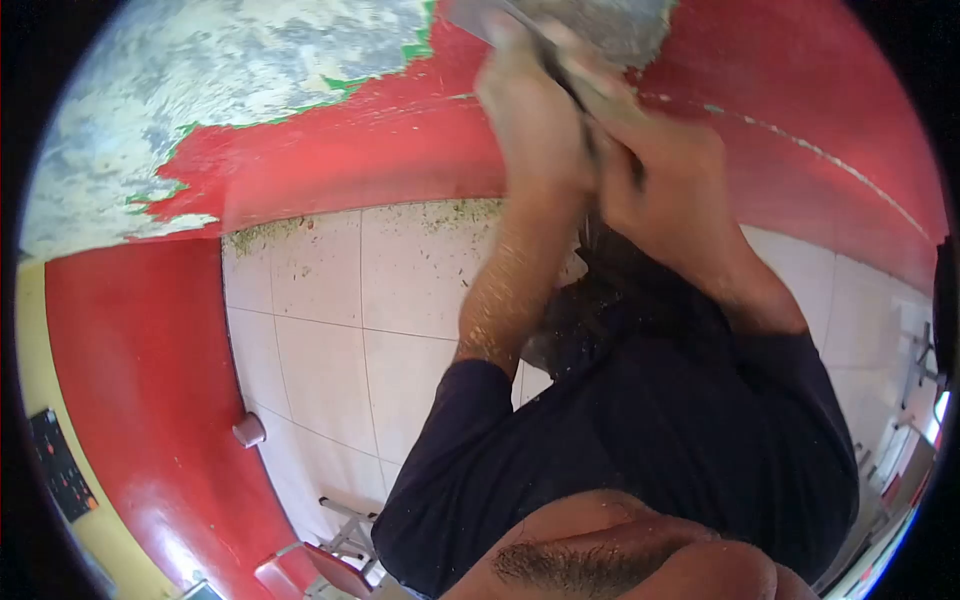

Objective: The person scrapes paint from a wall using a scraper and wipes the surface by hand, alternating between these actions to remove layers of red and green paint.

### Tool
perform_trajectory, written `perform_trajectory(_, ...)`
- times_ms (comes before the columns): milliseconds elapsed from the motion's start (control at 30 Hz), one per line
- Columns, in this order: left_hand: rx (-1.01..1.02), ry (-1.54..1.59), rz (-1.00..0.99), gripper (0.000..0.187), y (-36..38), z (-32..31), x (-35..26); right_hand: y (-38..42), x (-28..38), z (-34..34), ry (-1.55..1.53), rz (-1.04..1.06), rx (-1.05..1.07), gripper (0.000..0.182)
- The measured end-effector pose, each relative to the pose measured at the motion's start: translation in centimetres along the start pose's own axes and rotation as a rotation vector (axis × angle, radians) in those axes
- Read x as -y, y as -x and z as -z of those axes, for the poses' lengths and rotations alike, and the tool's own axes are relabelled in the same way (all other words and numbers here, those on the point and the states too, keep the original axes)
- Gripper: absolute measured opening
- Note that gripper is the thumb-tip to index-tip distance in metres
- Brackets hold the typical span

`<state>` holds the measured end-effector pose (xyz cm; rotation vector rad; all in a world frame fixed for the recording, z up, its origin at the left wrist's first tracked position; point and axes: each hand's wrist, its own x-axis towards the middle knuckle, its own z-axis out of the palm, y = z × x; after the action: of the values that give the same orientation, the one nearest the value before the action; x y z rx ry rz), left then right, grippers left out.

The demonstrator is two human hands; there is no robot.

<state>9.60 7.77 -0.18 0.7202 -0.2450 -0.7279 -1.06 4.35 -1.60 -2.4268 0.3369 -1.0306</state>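
Both hands are raised together at the top of the head view, against a red painted wall [400, 150]. A dark flat scraper [482, 18] touches the wall at the edge of a bare patch. My left hand [535, 115] is closed around the scraper's lower blade and handle area, blurred by motion. My right hand [660, 150] wraps the handle from the other side, its fingers pointing up toward the blade. Left of the hands, a grey-white patch [270, 70] with green, ragged edges shows where paint is gone.
Paint flakes [460, 215] lie scattered on the tiled floor [320, 350] along the wall's foot. A small pinkish cup-like object [249, 430] sits by the left red wall [140, 370]. A red chair [335, 570] with metal legs stands at the bottom left.
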Motion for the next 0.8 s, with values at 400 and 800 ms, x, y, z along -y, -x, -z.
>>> perform_trajectory(400, 0.032, -0.147, -0.171, 0.049, -2.0, 1.8, 2.7, -1.1, 0.2, -0.1, 0.12, 0.06, -0.019, 0.032)
perform_trajectory(800, 0.136, 0.358, 0.073, 0.049, -2.3, 2.4, 3.7, -0.1, -0.9, -0.6, 0.344, 0.122, 0.104, 0.032)
